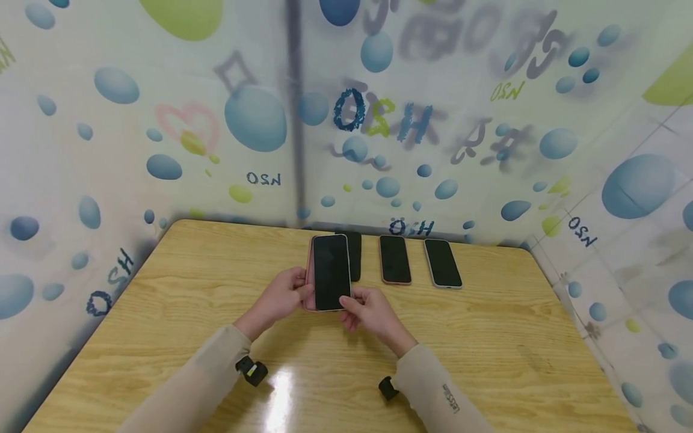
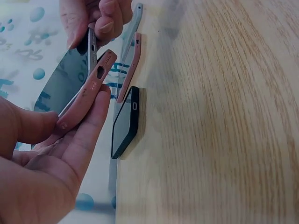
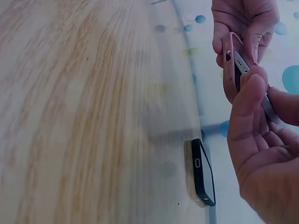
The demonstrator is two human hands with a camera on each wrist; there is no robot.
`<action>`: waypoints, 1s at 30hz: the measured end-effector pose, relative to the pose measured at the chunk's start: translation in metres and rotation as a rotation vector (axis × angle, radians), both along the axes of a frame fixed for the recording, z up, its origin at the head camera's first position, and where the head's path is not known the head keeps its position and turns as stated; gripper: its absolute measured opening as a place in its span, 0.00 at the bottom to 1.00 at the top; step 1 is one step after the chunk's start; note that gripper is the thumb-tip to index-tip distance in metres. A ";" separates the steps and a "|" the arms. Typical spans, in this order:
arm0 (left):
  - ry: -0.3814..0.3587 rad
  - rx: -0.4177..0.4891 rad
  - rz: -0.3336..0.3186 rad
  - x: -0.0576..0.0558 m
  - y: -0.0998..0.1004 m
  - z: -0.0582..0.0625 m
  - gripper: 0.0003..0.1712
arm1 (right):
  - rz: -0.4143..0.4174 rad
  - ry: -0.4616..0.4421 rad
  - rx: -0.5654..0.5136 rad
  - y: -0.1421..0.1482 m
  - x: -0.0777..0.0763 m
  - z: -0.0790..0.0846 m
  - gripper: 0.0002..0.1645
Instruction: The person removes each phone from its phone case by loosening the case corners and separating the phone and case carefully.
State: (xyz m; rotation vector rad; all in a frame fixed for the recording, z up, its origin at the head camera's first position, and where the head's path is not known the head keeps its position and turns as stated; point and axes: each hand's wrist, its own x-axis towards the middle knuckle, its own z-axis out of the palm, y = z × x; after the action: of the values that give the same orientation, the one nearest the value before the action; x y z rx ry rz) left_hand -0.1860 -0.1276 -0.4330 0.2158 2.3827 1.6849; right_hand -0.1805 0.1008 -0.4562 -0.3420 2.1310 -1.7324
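My left hand (image 1: 281, 293) grips a pink phone case (image 2: 77, 108) by its left side, thumb on the near face and fingers behind. A smartphone (image 1: 332, 273) with a dark screen and silver edge lies tilted against the case, its right side out beyond the case's rim. With thumb and fingers my right hand (image 1: 373, 311) pinches the phone's lower right corner. At the bottom end, the right wrist view shows a gap between the phone's edge and the case (image 3: 228, 70). Both are held up above the table.
A black phone (image 1: 355, 255) lies on the wooden table (image 1: 178, 288), partly hidden behind the held phone. To its right lie a pink-edged phone (image 1: 395, 260) and a white-edged phone (image 1: 443, 263). A patterned curtain (image 1: 260, 198) stands along the table's far edge.
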 end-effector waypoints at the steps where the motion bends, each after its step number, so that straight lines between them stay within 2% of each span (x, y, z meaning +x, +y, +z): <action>1: 0.007 -0.011 0.002 0.000 -0.001 0.000 0.07 | -0.006 -0.003 -0.003 0.001 0.000 0.000 0.16; 13: -0.025 -0.068 0.022 -0.003 -0.009 -0.001 0.10 | -0.060 0.018 0.004 0.007 0.000 -0.003 0.16; 18: -0.009 -0.071 0.029 -0.007 -0.013 -0.003 0.10 | -0.089 -0.006 -0.012 0.009 0.000 -0.004 0.15; 25: 0.013 -0.070 0.078 -0.011 -0.022 -0.008 0.12 | -0.090 -0.011 -0.023 0.011 0.002 -0.007 0.14; 30: 0.040 -0.122 0.098 -0.014 -0.028 -0.008 0.13 | -0.089 -0.009 -0.037 0.012 0.004 -0.007 0.14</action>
State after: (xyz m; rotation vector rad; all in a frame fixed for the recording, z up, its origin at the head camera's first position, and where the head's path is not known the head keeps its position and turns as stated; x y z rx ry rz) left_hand -0.2004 -0.1557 -0.4415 0.1150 2.5538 1.5829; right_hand -0.1762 0.1133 -0.4633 -0.2530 2.1399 -1.8211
